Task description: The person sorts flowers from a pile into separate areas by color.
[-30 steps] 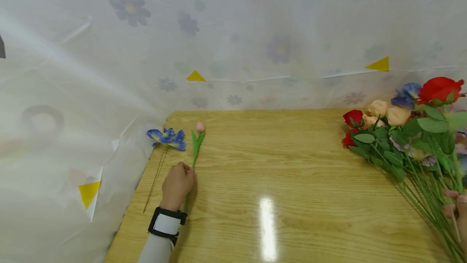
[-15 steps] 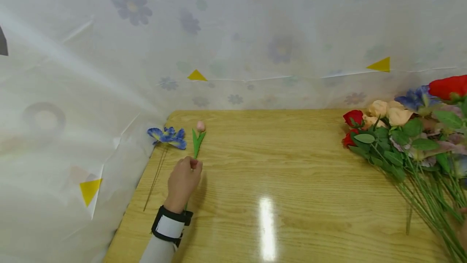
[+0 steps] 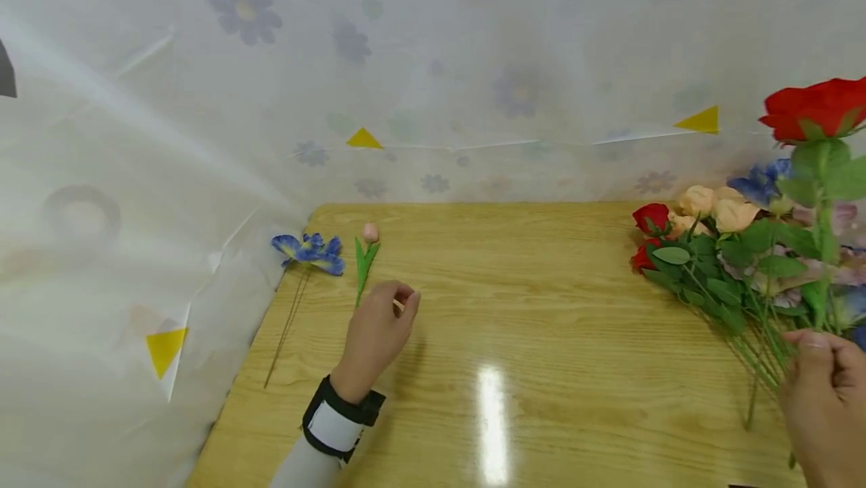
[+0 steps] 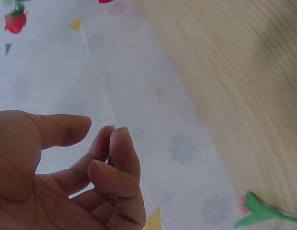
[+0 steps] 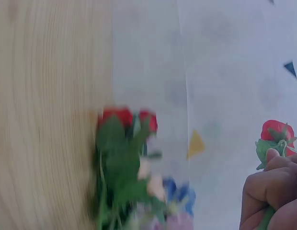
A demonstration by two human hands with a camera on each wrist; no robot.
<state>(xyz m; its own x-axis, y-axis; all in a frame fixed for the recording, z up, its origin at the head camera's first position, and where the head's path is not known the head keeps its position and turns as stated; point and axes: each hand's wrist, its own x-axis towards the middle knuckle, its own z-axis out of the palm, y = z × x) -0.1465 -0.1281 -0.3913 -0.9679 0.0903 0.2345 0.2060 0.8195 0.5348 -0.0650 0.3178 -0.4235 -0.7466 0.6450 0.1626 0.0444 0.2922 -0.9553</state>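
Note:
My right hand [image 3: 824, 398] pinches the green stem of a large red rose [image 3: 815, 110], held upright over the flower pile at the right. In the right wrist view the fingers curl round the stem below the red rose [image 5: 278, 134]. Above the table at the left, my left hand [image 3: 379, 334] holds nothing; its fingers are loosely bent, thumb apart from them in the left wrist view [image 4: 91, 177]. Just left of it lies a pink tulip [image 3: 370, 233] with green leaves, its lower stem hidden behind the hand. A blue iris [image 3: 310, 253] lies further left.
A pile of flowers, with small red roses [image 3: 652, 218], peach roses [image 3: 734, 214] and a blue flower [image 3: 761, 181], lies at the table's right side, stems toward the front. A pale flowered sheet [image 3: 433, 59] hangs behind the wooden table [image 3: 528, 285] and at its left.
My left hand has let go of the tulip stem and moved right. My right hand has come further into view, and the large red rose has risen clear of the pile.

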